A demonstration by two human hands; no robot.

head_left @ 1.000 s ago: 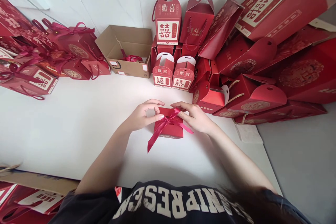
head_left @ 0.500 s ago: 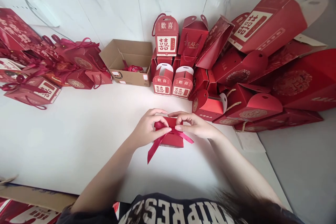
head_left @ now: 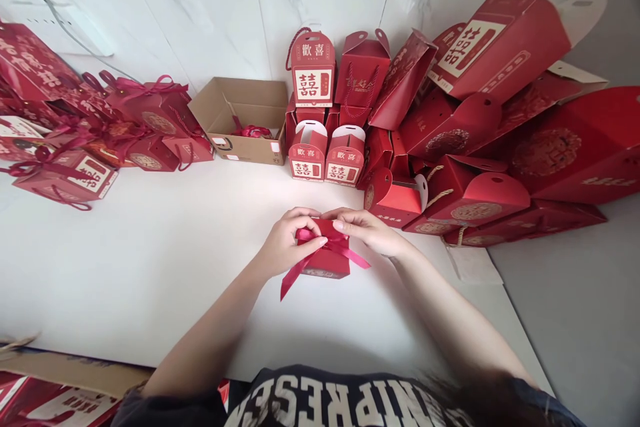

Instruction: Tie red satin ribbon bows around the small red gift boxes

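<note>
1. Bending over a white table [head_left: 150,247], the person works on a small red box [head_left: 325,268], which sits upright straight ahead of the chest, near the middle of the tabletop.

2. A glossy pink ribbon [head_left: 301,268] lies across the box's top, with 1 longer tail hanging out toward 8 o'clock and 1 shorter tail toward 4 o'clock.

3. The left hand [head_left: 286,245] comes in from 9 o'clock, thumb and forefinger nearly closed, seemingly pinching the ribbon beside its knot.

4. The right hand [head_left: 369,230] sits at 2 o'clock on the box, loosely curled, thumb on the top; whether it grips ribbon or only steadies the box, I cannot tell.

5. As I judge it, the box is folded and the ribbon crossed or knotted, so most of this piece looks done. Shaping the loops and evening the tails seem to be left.

6. At 10 o'clock stand boxes with bows [head_left: 65,173]; at 11 o'clock, a cardboard carton [head_left: 250,150] holds something pink.

7. From 12 to 2 o'clock rise stacked red boxes [head_left: 490,193], where I spot no bows.
</note>
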